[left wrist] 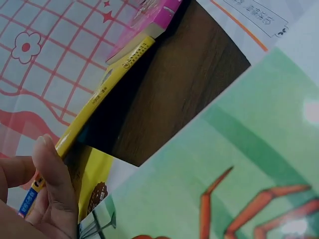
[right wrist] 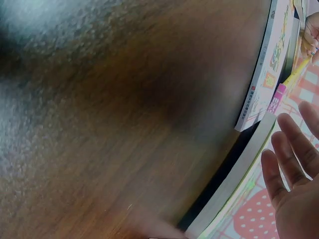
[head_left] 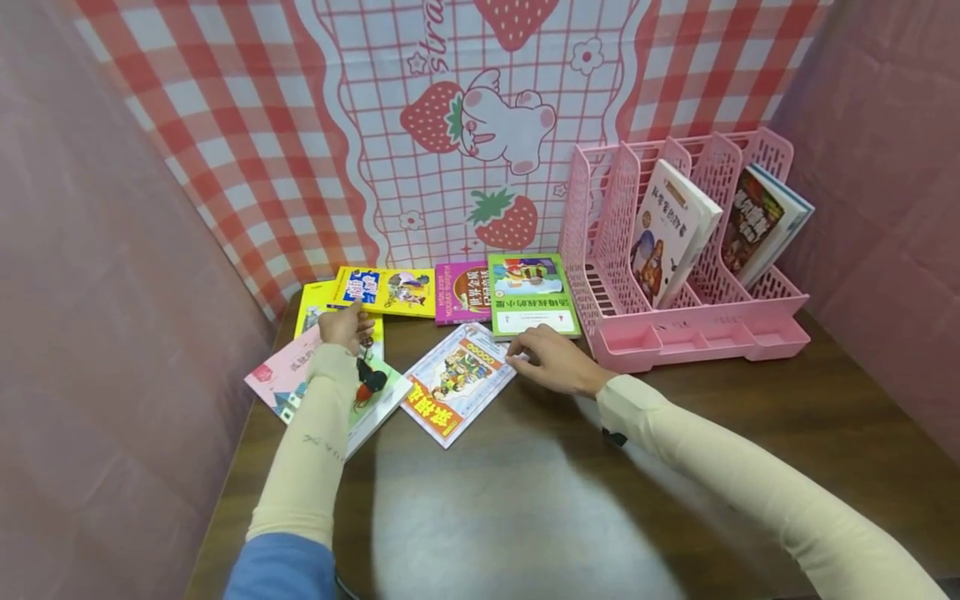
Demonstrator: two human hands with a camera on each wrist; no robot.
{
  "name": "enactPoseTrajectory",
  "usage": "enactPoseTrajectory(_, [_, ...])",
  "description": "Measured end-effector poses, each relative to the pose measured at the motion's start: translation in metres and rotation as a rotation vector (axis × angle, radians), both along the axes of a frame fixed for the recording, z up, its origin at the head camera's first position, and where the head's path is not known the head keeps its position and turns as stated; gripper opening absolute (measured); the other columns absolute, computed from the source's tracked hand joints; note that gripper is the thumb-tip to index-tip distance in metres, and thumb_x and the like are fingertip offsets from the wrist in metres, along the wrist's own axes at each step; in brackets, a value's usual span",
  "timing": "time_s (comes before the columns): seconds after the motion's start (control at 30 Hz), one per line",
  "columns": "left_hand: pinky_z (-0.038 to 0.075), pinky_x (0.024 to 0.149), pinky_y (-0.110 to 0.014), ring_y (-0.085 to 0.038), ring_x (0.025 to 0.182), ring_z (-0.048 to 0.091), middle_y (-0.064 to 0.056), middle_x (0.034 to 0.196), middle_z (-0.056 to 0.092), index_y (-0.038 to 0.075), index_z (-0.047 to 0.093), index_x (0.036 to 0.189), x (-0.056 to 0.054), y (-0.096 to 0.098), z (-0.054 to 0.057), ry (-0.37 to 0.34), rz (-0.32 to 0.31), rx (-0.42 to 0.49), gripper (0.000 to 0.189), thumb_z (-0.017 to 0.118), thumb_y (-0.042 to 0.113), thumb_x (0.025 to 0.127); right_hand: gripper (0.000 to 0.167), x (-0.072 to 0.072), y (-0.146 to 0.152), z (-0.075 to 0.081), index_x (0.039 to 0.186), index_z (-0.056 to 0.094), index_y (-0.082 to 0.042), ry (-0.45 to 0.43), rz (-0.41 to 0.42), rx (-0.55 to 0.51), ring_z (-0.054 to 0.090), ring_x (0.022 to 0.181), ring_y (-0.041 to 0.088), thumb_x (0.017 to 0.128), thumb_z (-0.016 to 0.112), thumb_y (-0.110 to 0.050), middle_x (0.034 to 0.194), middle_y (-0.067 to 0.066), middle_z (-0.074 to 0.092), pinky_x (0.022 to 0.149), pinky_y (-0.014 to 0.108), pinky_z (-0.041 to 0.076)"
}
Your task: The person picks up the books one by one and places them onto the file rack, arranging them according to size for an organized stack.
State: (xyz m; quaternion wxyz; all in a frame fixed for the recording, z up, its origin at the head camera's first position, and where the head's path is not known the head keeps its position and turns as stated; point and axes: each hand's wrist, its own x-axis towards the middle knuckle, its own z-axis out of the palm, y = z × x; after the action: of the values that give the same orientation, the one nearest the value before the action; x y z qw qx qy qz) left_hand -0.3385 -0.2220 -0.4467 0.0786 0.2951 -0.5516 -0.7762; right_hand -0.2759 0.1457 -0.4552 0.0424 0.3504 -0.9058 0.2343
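Note:
At the back left, my left hand (head_left: 345, 327) pinches the edge of a thin yellow book (head_left: 408, 292) with a blue title patch; the left wrist view shows thumb and fingers (left wrist: 52, 174) on either side of its spine. That book is tilted up off the table there. Beneath the left wrist lie a green-covered book (head_left: 382, 387) with insect art and a pink book (head_left: 279, 375). My right hand (head_left: 555, 360), fingers loosely bent and holding nothing, hovers by the front edge of a green book (head_left: 534, 287). A white-and-orange comic book (head_left: 457, 383) lies to its left.
A pink slotted book rack (head_left: 697, 337) stands at the right, with a white book (head_left: 671, 237) and a dark-covered book (head_left: 757, 221) upright in it. A magenta book (head_left: 462, 304) and another yellow book (head_left: 318, 296) lie along the back. A checked cloth (head_left: 480, 192) hangs behind.

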Motion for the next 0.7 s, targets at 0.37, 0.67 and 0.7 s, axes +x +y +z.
enactPoseTrajectory(0.37, [0.046,0.043,-0.022,-0.009,0.049,0.06,-0.009,0.088,0.073,0.001,0.059,0.127,-0.009,0.005,-0.007,-0.061,-0.026,-0.11,0.037,0.069,0.024,0.1,0.015,-0.004,0.009,0.003,0.107,0.073,-0.013,0.001,0.001,-0.079,0.06,0.097,0.019,0.099,0.07,-0.025,0.1,0.0,0.07,0.093,0.041,0.048])
enactPoseTrajectory(0.67, [0.051,0.044,-0.022,-0.014,0.051,0.067,-0.022,0.112,0.073,0.001,0.057,0.134,-0.013,0.02,-0.006,-0.07,-0.087,-0.219,0.042,0.071,0.021,0.099,0.017,0.0,0.009,0.001,0.107,0.072,-0.013,-0.029,0.023,-0.062,0.061,0.098,0.023,0.101,0.067,-0.028,0.1,-0.001,0.068,0.09,0.04,0.049])
enactPoseTrajectory(0.7, [0.052,0.045,-0.022,-0.015,0.053,0.069,-0.023,0.114,0.072,0.003,0.055,0.137,-0.014,0.022,-0.007,-0.07,-0.109,-0.224,0.045,0.071,0.022,0.1,0.016,0.0,0.009,0.0,0.107,0.072,-0.013,-0.033,0.02,-0.065,0.061,0.097,0.023,0.1,0.068,-0.028,0.099,-0.002,0.068,0.089,0.039,0.049])
